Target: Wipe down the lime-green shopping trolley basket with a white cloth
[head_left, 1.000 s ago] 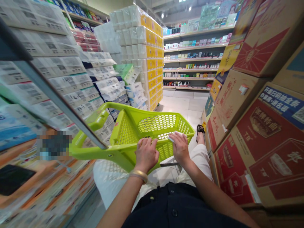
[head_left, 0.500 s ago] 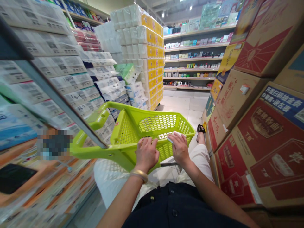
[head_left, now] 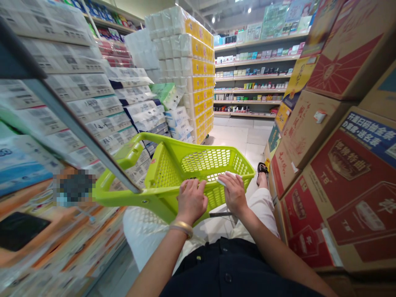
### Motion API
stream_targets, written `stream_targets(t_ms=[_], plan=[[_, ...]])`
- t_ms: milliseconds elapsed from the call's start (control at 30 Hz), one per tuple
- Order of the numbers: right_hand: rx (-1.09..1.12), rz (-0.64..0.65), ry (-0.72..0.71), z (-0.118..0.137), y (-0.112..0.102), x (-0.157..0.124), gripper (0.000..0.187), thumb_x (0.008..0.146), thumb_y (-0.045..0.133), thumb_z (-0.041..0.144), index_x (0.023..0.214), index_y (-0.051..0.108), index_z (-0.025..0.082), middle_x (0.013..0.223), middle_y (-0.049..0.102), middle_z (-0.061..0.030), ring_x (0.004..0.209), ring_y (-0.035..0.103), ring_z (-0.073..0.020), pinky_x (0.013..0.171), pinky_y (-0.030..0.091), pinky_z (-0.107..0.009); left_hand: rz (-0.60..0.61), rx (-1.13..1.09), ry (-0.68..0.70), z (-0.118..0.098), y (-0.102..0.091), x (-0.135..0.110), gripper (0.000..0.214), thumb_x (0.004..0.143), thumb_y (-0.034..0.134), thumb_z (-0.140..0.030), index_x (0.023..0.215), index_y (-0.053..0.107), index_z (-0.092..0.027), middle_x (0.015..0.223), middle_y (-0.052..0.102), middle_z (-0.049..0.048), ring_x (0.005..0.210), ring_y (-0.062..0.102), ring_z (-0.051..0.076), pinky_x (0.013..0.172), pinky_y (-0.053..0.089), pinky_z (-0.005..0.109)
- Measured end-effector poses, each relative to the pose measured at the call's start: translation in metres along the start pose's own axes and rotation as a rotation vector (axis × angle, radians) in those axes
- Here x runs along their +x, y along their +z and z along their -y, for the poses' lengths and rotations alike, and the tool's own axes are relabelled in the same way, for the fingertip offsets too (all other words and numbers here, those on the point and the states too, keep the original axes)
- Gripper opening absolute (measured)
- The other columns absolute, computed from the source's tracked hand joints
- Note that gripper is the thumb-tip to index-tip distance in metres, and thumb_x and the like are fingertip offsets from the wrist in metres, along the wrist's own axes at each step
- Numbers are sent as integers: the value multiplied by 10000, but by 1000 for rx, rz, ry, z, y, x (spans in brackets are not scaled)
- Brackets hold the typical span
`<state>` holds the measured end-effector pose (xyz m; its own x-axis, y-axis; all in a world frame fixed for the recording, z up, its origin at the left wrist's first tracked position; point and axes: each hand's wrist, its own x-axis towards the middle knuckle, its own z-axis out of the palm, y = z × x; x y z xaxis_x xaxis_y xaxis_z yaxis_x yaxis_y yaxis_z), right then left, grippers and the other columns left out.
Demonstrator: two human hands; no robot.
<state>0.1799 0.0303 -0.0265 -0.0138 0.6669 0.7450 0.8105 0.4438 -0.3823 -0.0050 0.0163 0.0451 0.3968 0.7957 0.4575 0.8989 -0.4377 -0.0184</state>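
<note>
A lime-green plastic shopping basket (head_left: 168,167) with mesh sides sits in front of my knees, a metal pull handle (head_left: 83,134) slanting up from it to the left. My left hand (head_left: 192,200), with a gold bangle at the wrist, has its fingers curled over the basket's near rim. Farther right on the same rim, my right hand (head_left: 235,192) is closed on a small white folded piece (head_left: 223,180) that looks like tissue or cloth. Part of that piece is hidden under the fingers.
Stacked tissue packs (head_left: 89,88) line the left side, with a dark phone-like slab (head_left: 21,231) lying on lower packs. A tall pile of yellow-and-white paper packs (head_left: 199,78) stands ahead. Red and brown cartons (head_left: 346,185) crowd the right. Product shelves (head_left: 253,76) close off the far end.
The view has shifted very slightly. Both hands and the basket hold the same places.
</note>
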Motion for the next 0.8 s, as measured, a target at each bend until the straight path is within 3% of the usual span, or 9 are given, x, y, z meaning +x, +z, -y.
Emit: stream_targets(t_ms=[167, 233, 433, 667, 800], plan=[[-62, -152, 170, -32, -9, 4, 381, 903, 386, 106, 1131, 665, 232, 1155, 722, -43, 1196, 570, -232, 1104, 299, -464, 10, -9, -10, 0, -1, -1, 385, 757, 569, -177, 1136, 605, -234, 972, 634, 67, 1015, 542, 270, 993, 321, 442], [-75, -183, 201, -32, -9, 3, 372, 903, 384, 111, 1107, 673, 225, 1135, 728, -48, 1186, 573, -239, 1092, 311, -470, 7, -3, -16, -1, -1, 0, 378, 755, 572, -180, 1128, 610, -228, 967, 634, 65, 1013, 543, 268, 993, 322, 438], [3, -1, -18, 2, 1, 0, 425, 913, 401, 88, 1220, 626, 277, 1252, 686, 0, 1262, 543, -193, 1150, 242, -413, -9, -1, -5, -1, -1, 0, 383, 747, 579, -171, 1124, 613, -223, 962, 634, 64, 1008, 544, 266, 987, 325, 435], [-65, -173, 175, -32, -6, 1, 402, 880, 396, 85, 1140, 662, 237, 1163, 720, -39, 1214, 562, -239, 1105, 291, -471, -19, -2, -3, 1, 1, -1, 381, 743, 580, -176, 1120, 614, -223, 943, 630, 64, 992, 542, 268, 985, 321, 435], [-28, -94, 53, -8, 3, 0, 406, 900, 404, 87, 1182, 645, 251, 1204, 707, -23, 1249, 547, -216, 1137, 259, -440, -22, 7, -3, -1, 0, 0, 368, 745, 576, -172, 1108, 614, -222, 938, 630, 63, 991, 542, 266, 983, 319, 432]])
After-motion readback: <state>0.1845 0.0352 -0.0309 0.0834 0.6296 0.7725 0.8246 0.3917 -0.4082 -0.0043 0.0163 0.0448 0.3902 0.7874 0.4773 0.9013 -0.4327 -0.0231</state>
